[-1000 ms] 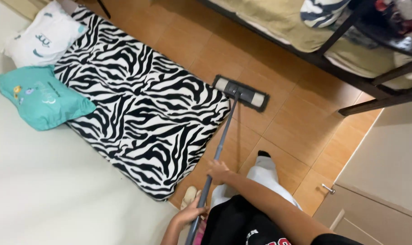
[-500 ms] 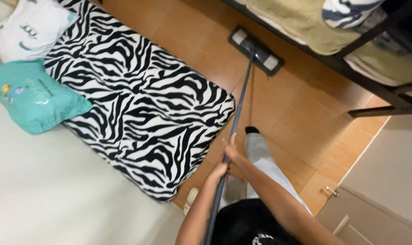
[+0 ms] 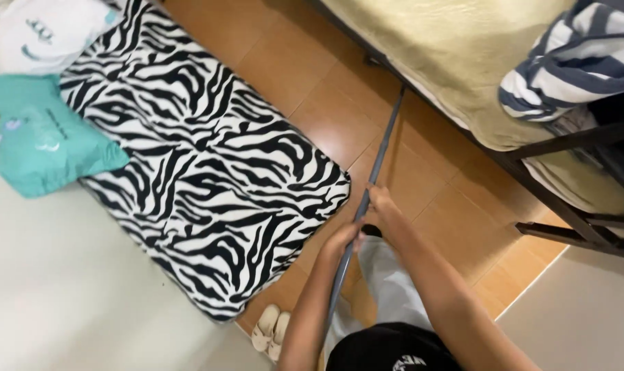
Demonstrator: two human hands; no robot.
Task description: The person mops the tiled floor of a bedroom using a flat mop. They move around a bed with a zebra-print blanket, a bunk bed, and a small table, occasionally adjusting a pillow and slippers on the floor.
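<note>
Both of your hands are wrapped around the one mop handle [image 3: 379, 168], a thin grey pole whose long axis runs from about seven o'clock near your body up toward one o'clock, where its far end slips under the edge of the bed [image 3: 456, 75] and passes out of sight; the mop's head is hidden there. Your right hand [image 3: 384, 205] sits higher on the pole, nearer the bed, with its fingers curled closed around the shaft. Your left hand [image 3: 344, 240] grips just below it, at about seven o'clock from the right, also clenched on the handle; the two hands are close together but apart. From your fingers the working end of the pole lies straight ahead and slightly right, over the brown tiled floor [image 3: 305, 82]. At nine o'clock from your hands the zebra-striped mat [image 3: 202, 165] lies flat, its near corner just beside the pole without touching it. A teal pillow [image 3: 37, 137] rests on the mat's far left end. A pair of pale slippers [image 3: 271, 331] sits at seven o'clock, by the mat's lower edge, and a striped blanket [image 3: 573, 62] is bunched on the bed at two o'clock.
</note>
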